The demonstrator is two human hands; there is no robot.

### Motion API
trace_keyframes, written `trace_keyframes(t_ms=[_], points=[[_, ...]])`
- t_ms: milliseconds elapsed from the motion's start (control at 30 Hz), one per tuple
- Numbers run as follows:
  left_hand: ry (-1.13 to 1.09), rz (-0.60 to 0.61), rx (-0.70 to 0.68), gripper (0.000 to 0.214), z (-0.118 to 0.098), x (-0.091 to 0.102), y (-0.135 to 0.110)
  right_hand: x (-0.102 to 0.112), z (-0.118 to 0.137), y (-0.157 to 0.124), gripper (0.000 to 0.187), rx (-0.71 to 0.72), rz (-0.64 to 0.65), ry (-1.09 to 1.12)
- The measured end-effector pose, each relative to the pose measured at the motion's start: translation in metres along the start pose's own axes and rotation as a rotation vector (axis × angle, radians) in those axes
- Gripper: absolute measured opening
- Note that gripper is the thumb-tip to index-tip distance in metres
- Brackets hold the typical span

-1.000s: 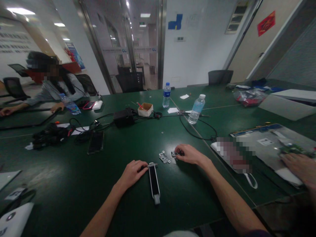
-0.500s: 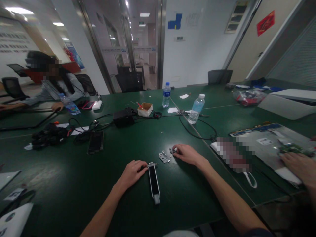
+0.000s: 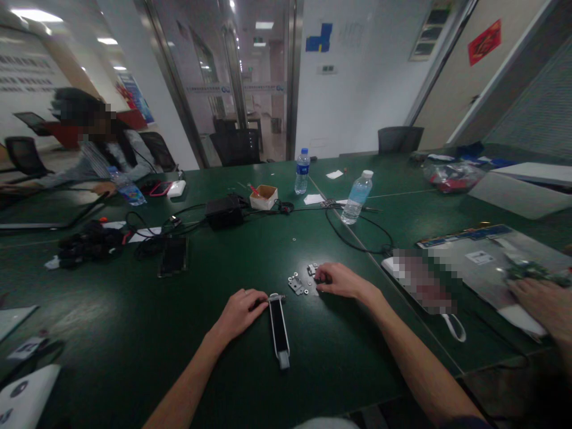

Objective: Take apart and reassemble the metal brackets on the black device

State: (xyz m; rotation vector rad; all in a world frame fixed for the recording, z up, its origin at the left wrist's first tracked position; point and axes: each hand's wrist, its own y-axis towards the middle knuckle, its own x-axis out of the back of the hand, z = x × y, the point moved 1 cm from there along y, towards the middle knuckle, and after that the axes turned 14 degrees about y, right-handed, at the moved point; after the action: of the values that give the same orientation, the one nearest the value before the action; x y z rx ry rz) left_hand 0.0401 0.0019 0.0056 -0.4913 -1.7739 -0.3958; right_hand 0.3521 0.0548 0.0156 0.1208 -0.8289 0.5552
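My left hand (image 3: 243, 311) is closed in a pinch at the upper end of a long, narrow bar (image 3: 279, 330) that lies on the table. The bar has a black face, a white rim and a grey tip towards me. A small metal cross-piece (image 3: 276, 297) sits at its far end, by my left fingertips. To the right, my right hand (image 3: 339, 280) has its fingers curled together beside a small metal bracket (image 3: 311, 270); what they pinch, if anything, is hidden. Between both hands lie a flat metal plate (image 3: 295, 285) and several small rings (image 3: 306, 292).
A clear water bottle (image 3: 357, 198) and a blue-labelled bottle (image 3: 302, 171) stand beyond my hands. Black cables, a black box (image 3: 224, 211), a small open carton (image 3: 263, 197) and a phone (image 3: 174, 257) lie leftward. Another person's hand (image 3: 536, 304) rests on a circuit board at right.
My right fingers have shifted slightly down and right, so the metal bracket beside them shows more. My left hand and the bar stay in place.
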Motion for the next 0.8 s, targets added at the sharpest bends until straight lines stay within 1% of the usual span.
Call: trace_keyframes(t_ms=[267,500,700,800], points=[[-0.021,-0.009,0.0,0.027,0.004,-0.004,0.0,0.003,0.0,-0.003,0.026,-0.017,0.041,0.053],[-0.023,-0.021,-0.007,0.028,0.002,-0.003,0.0,0.007,-0.002,-0.006,0.024,0.028,0.121,0.065],[-0.023,-0.004,0.008,0.029,0.002,-0.002,0.0,0.006,-0.007,-0.006,0.024,0.034,0.13,0.091],[-0.023,0.0,0.01,0.029,0.002,-0.002,0.0,0.005,-0.011,-0.005,0.021,0.031,0.12,0.082]])
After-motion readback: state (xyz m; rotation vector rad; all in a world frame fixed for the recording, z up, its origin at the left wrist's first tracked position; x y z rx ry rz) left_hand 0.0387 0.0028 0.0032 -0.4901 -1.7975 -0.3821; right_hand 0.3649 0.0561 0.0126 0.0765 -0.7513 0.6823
